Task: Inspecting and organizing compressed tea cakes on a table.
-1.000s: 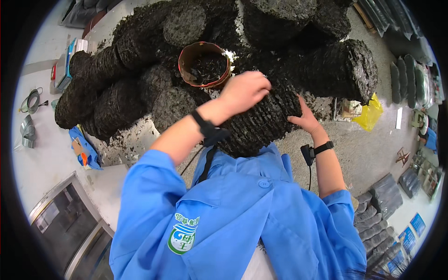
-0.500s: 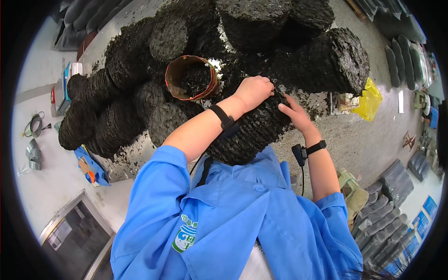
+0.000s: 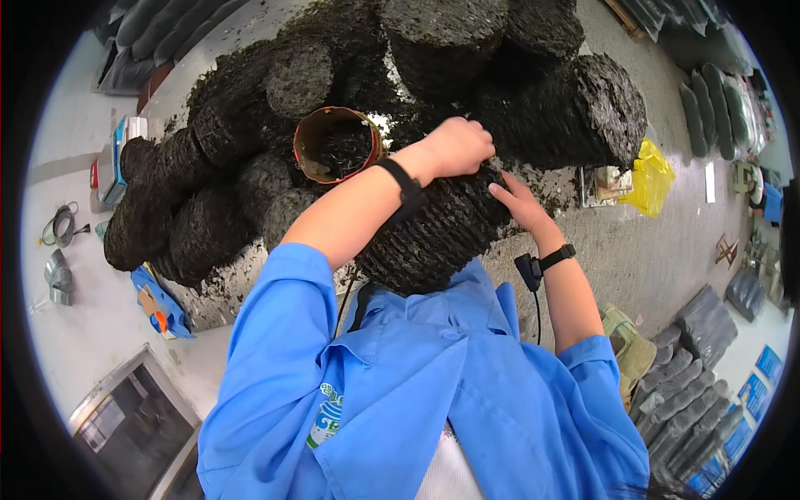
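A log-shaped stack of thin, round, dark sheets that look like dried seaweed [image 3: 437, 233] lies on its side against my front, ridged along its length. My left hand [image 3: 457, 148] reaches over its far side near the right end, fingers curled and pressed together; whatever is in them is hidden. At the stack's right end, my right hand [image 3: 527, 204] grips the edge, thumb and a finger showing against the dark sheets. Left of my left forearm stands an open reddish-brown round tub [image 3: 374, 158] with dark scraps inside.
More dark stacks [image 3: 604, 112] crowd the far side and left of the flake-strewn table [image 3: 225, 287]. A yellow plastic bag [image 3: 648, 179] lies beyond my right hand. Bagged dark goods [image 3: 679, 400] stand at the lower right, near an olive-green bag [image 3: 627, 342].
My left hand has shifted slightly right and its fingers are more curled. My right hand has moved a little left, still at the stack's end. The view has shifted slightly.
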The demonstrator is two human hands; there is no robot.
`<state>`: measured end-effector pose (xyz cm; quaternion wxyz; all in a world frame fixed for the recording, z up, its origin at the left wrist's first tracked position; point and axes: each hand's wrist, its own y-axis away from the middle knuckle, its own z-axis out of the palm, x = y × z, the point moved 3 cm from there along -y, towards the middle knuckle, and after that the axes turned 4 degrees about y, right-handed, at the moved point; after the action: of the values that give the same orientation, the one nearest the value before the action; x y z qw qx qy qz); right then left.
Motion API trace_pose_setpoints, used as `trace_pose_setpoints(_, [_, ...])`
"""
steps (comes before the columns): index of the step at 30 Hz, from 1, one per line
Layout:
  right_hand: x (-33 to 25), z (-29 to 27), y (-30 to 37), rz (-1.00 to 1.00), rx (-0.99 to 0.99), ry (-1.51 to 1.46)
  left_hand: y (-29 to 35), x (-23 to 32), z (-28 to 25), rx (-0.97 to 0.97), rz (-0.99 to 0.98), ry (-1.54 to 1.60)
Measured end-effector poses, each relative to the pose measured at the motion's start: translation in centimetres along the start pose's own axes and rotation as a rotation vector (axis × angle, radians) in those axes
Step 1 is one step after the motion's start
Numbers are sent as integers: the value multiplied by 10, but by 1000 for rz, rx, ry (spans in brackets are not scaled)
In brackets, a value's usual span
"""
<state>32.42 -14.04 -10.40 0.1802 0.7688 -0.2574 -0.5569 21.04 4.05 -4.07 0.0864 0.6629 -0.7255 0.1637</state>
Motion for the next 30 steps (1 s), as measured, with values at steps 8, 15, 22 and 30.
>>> trace_pose_setpoints(8, [6, 2, 17, 59, 81, -67, 201, -81, -104, -120, -1184, -260])
trace_pose_setpoints(15, [23, 1, 20, 102, 80, -115, 287, 52, -42, -148, -1295, 293])
trace_pose_setpoints(22, [35, 6, 23, 156, 106, -200, 265, 141, 61, 381, -1577, 1680])
trace_pose_setpoints(30, [56, -28, 74, -375, -140, -363, 259, 151, 58, 696, -1033, 1222])
